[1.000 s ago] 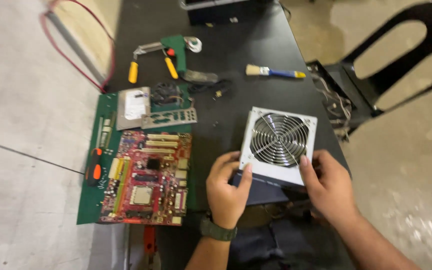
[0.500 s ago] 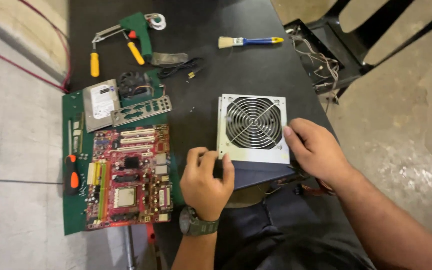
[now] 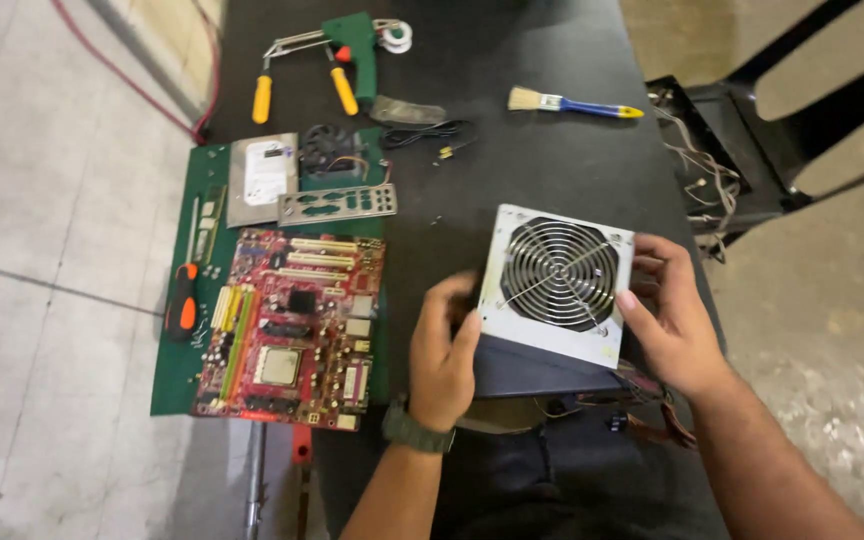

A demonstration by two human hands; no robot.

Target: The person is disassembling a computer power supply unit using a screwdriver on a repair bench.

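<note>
Both forearms are bare, with no sleeves showing. The left hand [image 3: 444,352] has a dark olive-green watch [image 3: 414,430] strapped round its wrist, the band thick and matte. The right hand [image 3: 674,318] wears nothing, no ring or band. Dark trousers [image 3: 552,480] cover the lap.

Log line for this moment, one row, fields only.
left hand: grips power supply left edge | right hand: grips right edge | unit: fan grille up, tilted | motherboard: left, on green mat
</note>
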